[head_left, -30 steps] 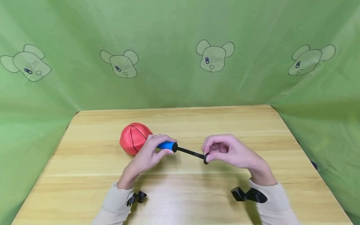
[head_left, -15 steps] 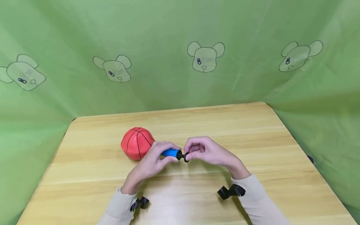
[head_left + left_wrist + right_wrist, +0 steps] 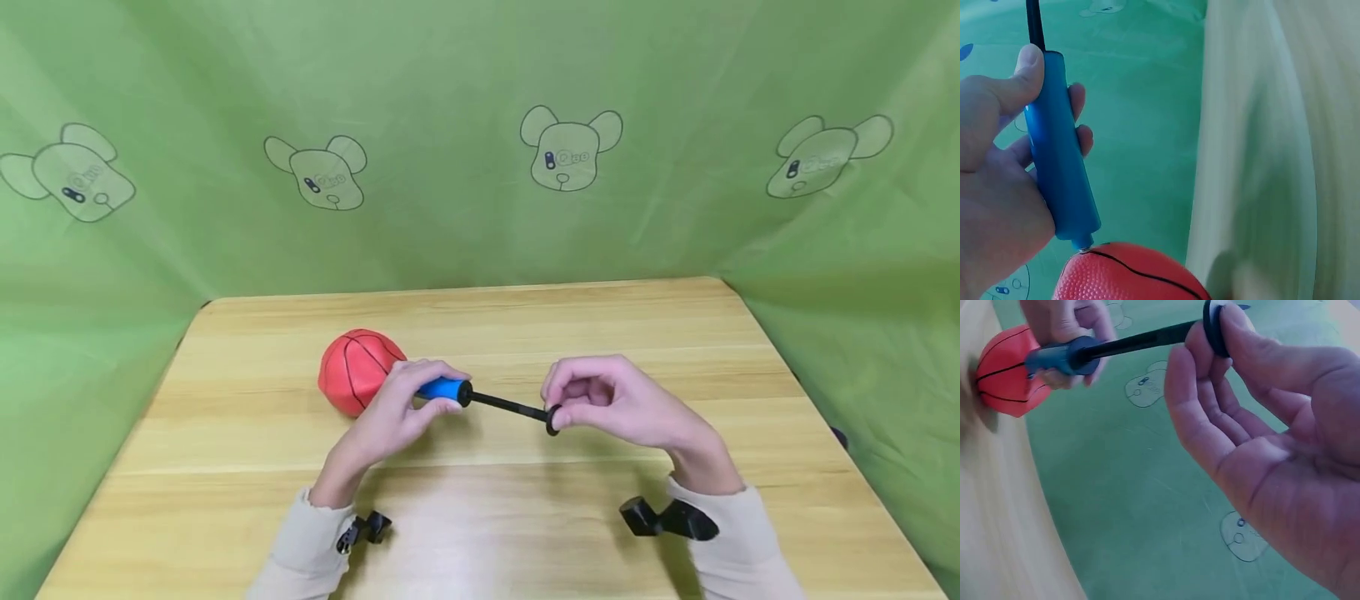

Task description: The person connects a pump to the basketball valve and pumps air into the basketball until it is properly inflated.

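Observation:
A blue hand pump (image 3: 1063,144) has its nozzle end against a red ball (image 3: 352,375) with black basketball lines; the ball looks dented and underinflated. My left hand (image 3: 390,408) grips the pump's barrel, fingers curled round it, as the left wrist view also shows. The black rod (image 3: 506,404) is drawn far out of the barrel. At its end, my right hand (image 3: 615,404) pinches the round black handle (image 3: 1214,328) between thumb and fingers. Part of the barrel is hidden behind my left hand in the head view.
All this takes place over a light wooden table (image 3: 525,517), with the ball resting on it left of centre. A green curtain (image 3: 450,208) printed with bear heads surrounds the back and sides. Black camera mounts (image 3: 667,518) sit on both sleeves.
My right hand pushed the handle left until the rod was nearly inside the barrel, then drew it back out to the right. My left hand keeps its grip; the ball stays against the nozzle.

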{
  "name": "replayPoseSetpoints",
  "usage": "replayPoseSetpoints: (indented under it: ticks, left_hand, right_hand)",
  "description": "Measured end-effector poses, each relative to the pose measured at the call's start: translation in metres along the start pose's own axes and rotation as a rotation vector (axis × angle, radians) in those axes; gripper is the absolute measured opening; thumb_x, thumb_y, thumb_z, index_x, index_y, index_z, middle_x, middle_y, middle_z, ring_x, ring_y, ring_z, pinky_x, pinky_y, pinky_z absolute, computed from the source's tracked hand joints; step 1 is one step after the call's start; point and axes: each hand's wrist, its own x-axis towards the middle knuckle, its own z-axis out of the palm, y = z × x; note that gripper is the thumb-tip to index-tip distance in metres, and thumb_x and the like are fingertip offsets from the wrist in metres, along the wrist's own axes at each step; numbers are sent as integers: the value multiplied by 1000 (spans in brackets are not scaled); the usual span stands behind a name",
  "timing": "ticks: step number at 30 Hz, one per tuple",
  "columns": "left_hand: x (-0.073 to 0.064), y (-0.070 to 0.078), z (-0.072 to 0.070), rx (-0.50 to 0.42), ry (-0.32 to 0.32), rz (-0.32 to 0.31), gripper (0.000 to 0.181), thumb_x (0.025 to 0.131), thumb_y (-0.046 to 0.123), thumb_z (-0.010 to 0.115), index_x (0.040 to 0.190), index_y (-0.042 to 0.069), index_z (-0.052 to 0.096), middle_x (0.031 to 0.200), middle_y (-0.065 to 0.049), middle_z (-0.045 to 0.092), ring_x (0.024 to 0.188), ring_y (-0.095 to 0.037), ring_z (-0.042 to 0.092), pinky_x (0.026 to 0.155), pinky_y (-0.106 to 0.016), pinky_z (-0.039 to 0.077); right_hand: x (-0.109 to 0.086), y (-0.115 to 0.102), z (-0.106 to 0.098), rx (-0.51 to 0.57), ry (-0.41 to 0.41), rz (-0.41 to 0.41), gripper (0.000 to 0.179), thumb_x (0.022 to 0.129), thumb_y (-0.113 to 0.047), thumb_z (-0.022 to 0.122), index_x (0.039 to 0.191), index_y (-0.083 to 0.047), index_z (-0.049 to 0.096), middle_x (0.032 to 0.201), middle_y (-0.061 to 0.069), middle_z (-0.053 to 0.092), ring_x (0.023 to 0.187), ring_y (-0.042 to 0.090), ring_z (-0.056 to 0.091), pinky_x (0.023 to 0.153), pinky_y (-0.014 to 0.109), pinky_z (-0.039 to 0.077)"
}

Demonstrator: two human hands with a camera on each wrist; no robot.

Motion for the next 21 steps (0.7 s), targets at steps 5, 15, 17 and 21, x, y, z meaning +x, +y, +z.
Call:
replayPoseSetpoints:
  ticks: [5, 15, 17, 21]
  left_hand:
    - [2, 4, 10, 0, -17, 31, 29, 91, 17, 78, 119, 13, 71, 109, 6, 73, 97, -10, 61, 95, -42, 39]
    - [-1, 3, 15, 28, -62, 7, 25, 94, 26, 76, 118, 21, 70, 112, 13, 71, 106, -7, 61, 96, -41, 35]
    - [-1, 2, 14, 29, -69, 7, 25, 95, 27, 75, 119, 21, 70, 112, 13, 71, 104, -7, 61, 94, -40, 36]
    - [-1, 1, 6, 19, -51, -9, 28, 95, 26, 76, 122, 19, 70, 113, 11, 71, 101, -8, 62, 93, -41, 38]
  right_hand:
    - [19, 26, 13, -10, 39, 30, 7, 94, 4, 70, 99, 2, 67, 96, 15, 67, 87, 18, 71, 78, 32, 58]
    - [31, 45, 23, 8, 53, 113, 7, 95, 1, 70, 101, 0, 68, 101, 16, 69, 93, 23, 72, 82, 32, 57]
    - [29, 40, 19, 3, 30, 105, 7, 96, 1, 70, 102, 0, 67, 101, 16, 68, 93, 22, 72, 81, 33, 58]
    - [16, 22, 9, -14, 20, 43, 12, 93, 5, 71, 102, -3, 68, 99, 15, 67, 88, 20, 70, 76, 33, 58]
